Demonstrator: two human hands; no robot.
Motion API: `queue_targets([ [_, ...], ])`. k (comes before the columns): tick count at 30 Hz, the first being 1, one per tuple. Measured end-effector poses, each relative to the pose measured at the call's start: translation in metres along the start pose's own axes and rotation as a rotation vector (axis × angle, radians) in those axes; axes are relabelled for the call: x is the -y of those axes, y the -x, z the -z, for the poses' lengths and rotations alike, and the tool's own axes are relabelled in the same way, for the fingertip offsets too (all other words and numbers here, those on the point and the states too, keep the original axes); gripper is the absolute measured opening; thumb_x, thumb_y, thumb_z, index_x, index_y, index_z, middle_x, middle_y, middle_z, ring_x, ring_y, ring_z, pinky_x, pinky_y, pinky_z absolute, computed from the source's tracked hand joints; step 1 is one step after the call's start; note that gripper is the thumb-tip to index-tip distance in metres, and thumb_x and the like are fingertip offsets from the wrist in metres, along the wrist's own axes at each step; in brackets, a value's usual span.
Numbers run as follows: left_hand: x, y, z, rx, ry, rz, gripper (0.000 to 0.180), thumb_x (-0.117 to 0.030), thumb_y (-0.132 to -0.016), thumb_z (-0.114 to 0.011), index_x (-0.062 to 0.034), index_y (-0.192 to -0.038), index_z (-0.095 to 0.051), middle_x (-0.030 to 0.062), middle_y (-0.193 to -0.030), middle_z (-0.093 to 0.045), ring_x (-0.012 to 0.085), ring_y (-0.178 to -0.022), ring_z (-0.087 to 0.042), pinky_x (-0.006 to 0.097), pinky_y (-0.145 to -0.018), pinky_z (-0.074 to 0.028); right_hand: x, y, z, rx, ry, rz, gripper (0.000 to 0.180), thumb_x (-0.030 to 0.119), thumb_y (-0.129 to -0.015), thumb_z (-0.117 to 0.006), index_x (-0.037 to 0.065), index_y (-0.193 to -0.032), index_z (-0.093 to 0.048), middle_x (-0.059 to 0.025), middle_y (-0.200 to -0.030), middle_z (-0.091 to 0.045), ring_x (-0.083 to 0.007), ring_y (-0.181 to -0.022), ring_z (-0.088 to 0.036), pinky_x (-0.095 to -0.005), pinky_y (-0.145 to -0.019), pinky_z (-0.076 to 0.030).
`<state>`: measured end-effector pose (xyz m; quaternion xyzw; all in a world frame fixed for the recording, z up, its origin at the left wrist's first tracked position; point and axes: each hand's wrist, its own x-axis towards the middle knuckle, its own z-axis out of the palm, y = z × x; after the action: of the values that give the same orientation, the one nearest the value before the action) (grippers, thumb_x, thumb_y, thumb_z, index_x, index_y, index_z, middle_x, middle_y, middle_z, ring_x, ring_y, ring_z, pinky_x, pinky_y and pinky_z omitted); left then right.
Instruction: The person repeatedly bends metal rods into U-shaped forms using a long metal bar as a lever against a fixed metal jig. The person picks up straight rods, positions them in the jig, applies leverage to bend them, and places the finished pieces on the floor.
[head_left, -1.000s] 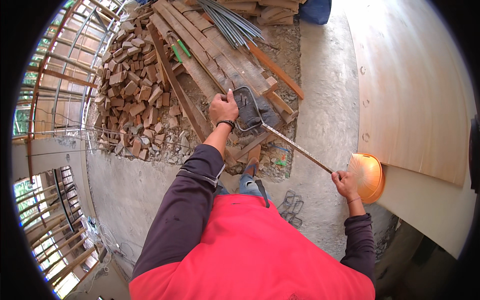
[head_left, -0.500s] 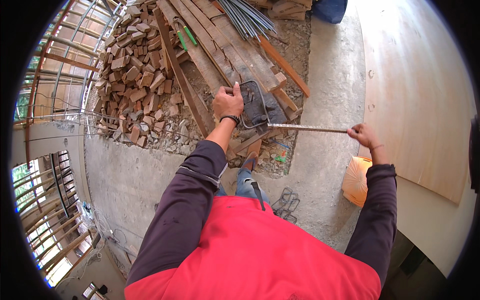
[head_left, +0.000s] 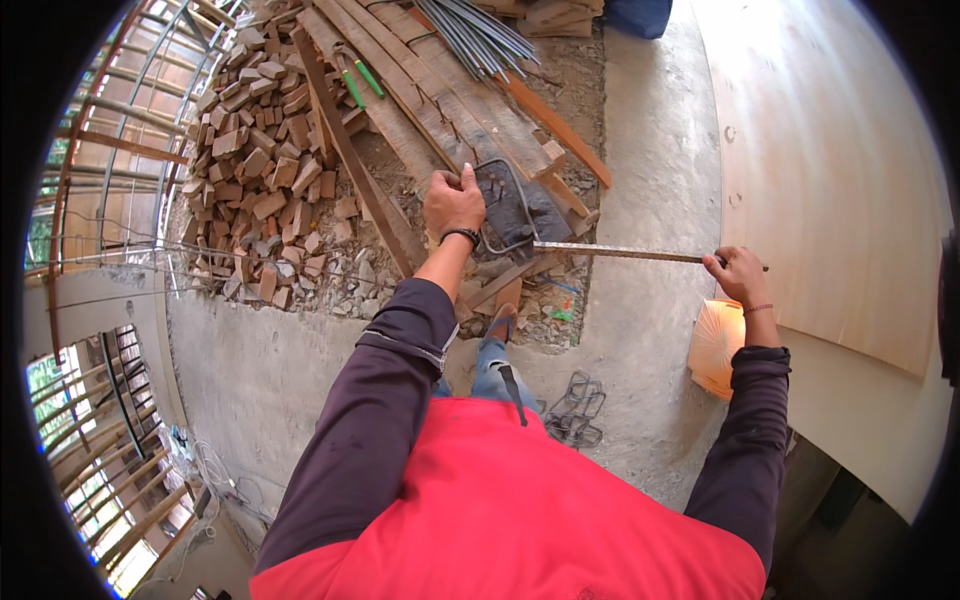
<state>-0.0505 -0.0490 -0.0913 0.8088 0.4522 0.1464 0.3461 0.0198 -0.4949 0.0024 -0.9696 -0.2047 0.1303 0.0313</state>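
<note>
My left hand (head_left: 455, 208) is closed, thumb up, on the left side of a thin steel rod bent into a roughly rectangular loop (head_left: 524, 203). The loop lies over a dark metal plate (head_left: 552, 218) at the near end of wooden planks (head_left: 490, 125). A long ribbed steel bar (head_left: 625, 252) runs right from the loop's near right corner. Its far right end is in my closed right hand (head_left: 740, 275), with a short tip sticking out beyond the fingers. How bar and loop meet at that corner is too small to tell.
Broken bricks (head_left: 265, 165) are heaped at left. Green-handled cutters (head_left: 360, 80) and a bundle of grey rods (head_left: 480, 35) lie on the planks. Finished-looking bent loops (head_left: 575, 410) rest on the concrete near my feet. A plywood sheet (head_left: 820, 200) and orange object (head_left: 712, 350) are at right.
My right hand has shifted slightly right along the bar, and the bar's tip now shows past it. My left hand stays on the loop. The whole view has moved a little.
</note>
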Motion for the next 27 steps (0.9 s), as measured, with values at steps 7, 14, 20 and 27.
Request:
queue_targets([
  [7,0.002,0.002,-0.002,-0.008,-0.001,-0.019,0.036,-0.042,-0.086,-0.064,-0.0094,-0.077,-0.054,0.0091,-0.067,-0.062,0.0325,-0.064,-0.062,0.045,-0.061,-0.047,0.003,0.013,-0.019,-0.128,0.017,-0.066,0.058,0.057,-0.082,-0.057,0.002,-0.064,-0.061,-0.0205,-0.065,-0.058,-0.0411,-0.07,-0.058,-0.0493,-0.063,-0.044],
  [14,-0.001,0.004,0.0,-0.002,-0.027,-0.021,0.035,-0.042,-0.086,-0.064,-0.0091,-0.079,-0.054,0.0095,-0.068,-0.062,0.0325,-0.069,-0.063,0.045,-0.064,-0.047,0.035,0.069,-0.041,-0.256,0.012,-0.243,0.054,0.054,-0.08,-0.061,0.004,-0.062,-0.061,-0.0189,-0.061,-0.057,-0.0396,-0.065,-0.057,-0.0486,-0.06,-0.043],
  [20,-0.004,0.004,0.004,0.054,-0.088,-0.015,0.035,-0.044,-0.088,-0.06,-0.0098,-0.082,-0.054,0.0112,-0.075,-0.067,0.0341,-0.075,-0.065,0.045,-0.069,-0.048,0.109,0.152,-0.067,-0.306,-0.021,-0.516,0.051,0.053,-0.078,-0.064,0.004,-0.064,-0.065,-0.0212,-0.062,-0.059,-0.0401,-0.062,-0.06,-0.0489,-0.056,-0.043],
  [27,-0.007,0.008,0.012,0.136,-0.1,-0.014,0.028,-0.041,-0.092,-0.053,-0.0126,-0.092,-0.052,0.0129,-0.083,-0.069,0.0355,-0.082,-0.066,0.048,-0.072,-0.048,0.263,0.226,-0.118,-0.292,-0.081,-0.973,0.057,0.06,-0.083,-0.057,0.005,-0.066,-0.064,-0.0213,-0.067,-0.061,-0.0414,-0.065,-0.061,-0.0503,-0.056,-0.043],
])
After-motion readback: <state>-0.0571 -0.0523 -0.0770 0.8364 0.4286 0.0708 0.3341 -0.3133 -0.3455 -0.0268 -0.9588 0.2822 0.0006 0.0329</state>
